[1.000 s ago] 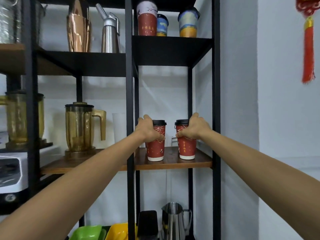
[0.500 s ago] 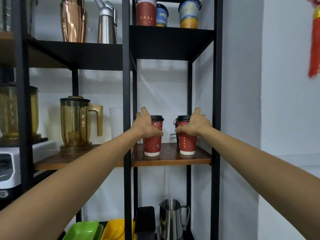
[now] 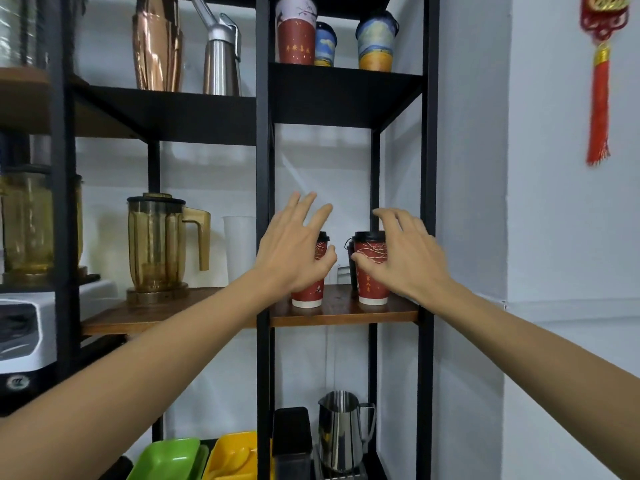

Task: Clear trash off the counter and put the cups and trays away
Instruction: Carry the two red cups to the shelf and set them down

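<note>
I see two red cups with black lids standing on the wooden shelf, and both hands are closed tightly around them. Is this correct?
Not quite. In the head view the left hand and right hand are open, fingers spread, not gripping. The two red cups with black lids do stand on the wooden shelf.

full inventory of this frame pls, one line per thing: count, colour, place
red paper cups: 2, red with black lids, wooden middle shelf, right bay
printed cups: 3, one red and white, two blue and yellow, top shelf, right bay
copper shaker: 1, copper, top shelf, left bay
whipper bottle: 1, silver, top shelf, beside the shaker
blender jugs: 2, amber, middle shelf, left
steel pitcher: 1, silver, bottom shelf
trays: green and yellow, bottom, count unclear
tassel ornament: 1, red, right wall
left hand: open, in front of left cup
right hand: open, in front of right cup
</note>
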